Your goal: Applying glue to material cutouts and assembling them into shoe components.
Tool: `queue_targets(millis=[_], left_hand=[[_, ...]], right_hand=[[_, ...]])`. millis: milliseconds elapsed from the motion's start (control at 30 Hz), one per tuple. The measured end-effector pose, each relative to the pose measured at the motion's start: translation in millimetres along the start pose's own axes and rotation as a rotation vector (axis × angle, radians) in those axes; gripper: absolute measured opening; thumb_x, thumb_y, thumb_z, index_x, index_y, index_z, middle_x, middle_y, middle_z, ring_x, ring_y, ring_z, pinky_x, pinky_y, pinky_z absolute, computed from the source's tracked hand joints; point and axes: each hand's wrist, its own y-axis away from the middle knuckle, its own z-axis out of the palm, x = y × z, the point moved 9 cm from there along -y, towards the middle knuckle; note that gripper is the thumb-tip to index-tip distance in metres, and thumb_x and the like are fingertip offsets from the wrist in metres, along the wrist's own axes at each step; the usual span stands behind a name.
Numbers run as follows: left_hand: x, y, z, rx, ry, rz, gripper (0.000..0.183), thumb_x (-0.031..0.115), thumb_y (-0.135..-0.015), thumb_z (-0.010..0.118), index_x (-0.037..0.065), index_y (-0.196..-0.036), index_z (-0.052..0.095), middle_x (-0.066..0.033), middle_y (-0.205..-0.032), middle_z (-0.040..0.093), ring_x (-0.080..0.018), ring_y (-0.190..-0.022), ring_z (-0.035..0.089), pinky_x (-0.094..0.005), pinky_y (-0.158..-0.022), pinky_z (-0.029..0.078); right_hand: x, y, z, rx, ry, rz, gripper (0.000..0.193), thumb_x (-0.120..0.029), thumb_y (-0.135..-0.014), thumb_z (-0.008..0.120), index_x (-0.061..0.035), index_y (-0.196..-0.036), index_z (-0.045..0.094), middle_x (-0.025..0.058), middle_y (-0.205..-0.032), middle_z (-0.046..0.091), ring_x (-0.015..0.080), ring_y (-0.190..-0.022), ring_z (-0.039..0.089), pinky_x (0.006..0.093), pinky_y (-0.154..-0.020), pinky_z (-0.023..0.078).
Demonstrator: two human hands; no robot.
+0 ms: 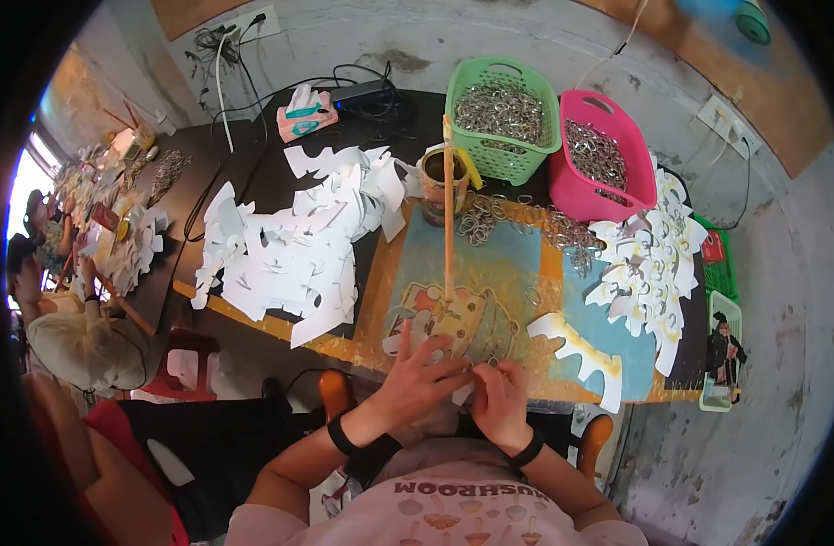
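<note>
Close to the front edge of the work table, my two hands meet with their fingertips nearly touching. My left hand [422, 378] has its index finger raised while the other fingers close on a small white piece [463, 392], partly hidden between the hands. Pinched in my right hand [502, 403] is what looks like a small metal ring [492, 361]. Beyond them lies a board with a cartoon print [472, 314]. A thin wooden stick [449, 227] stretches over it, passing in front of a stained can [432, 189]. To the right rests a toothed white strip [585, 355] smeared with yellow.
White cut pieces [299, 241] are heaped at left; yellow-smeared ones [649, 273] pile at right. Loose metal rings [479, 221] lie before a green basket [517, 157] and a pink basket [635, 196], both holding rings. A tissue pack [306, 114] sits behind. Other people work at far left.
</note>
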Motion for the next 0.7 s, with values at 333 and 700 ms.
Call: queue_targets(millis=[333,700], left_hand=[[-2,-1,-2,-0.008,0.009,-0.002,0.028,0.014,-0.07,0.065,0.022,-0.096,0.072,0.0094,-0.109,0.064,-0.0227,-0.116,0.049,-0.0662,-0.109,0.007],[-12,-27,-7,-0.159,0.194,0.055,0.03,0.01,-0.068,0.068,0.017,-0.097,0.069,-0.0081,-0.131,0.05,-0.0273,-0.122,0.045,-0.0618,-0.108,0.02]], right_hand=[[-10,-11,-13,-0.085,-0.018,-0.141,0.046,0.003,-0.066,0.058,0.0003,-0.112,0.057,0.0101,-0.085,0.063,0.03,-0.083,0.053,0.0421,-0.076,0.041],[-18,3,-6,-0.155,0.058,-0.218,0.051,-0.006,-0.07,0.063,0.0051,-0.119,0.054,0.0109,-0.094,0.064,0.0269,-0.087,0.056,0.0402,-0.083,0.041]])
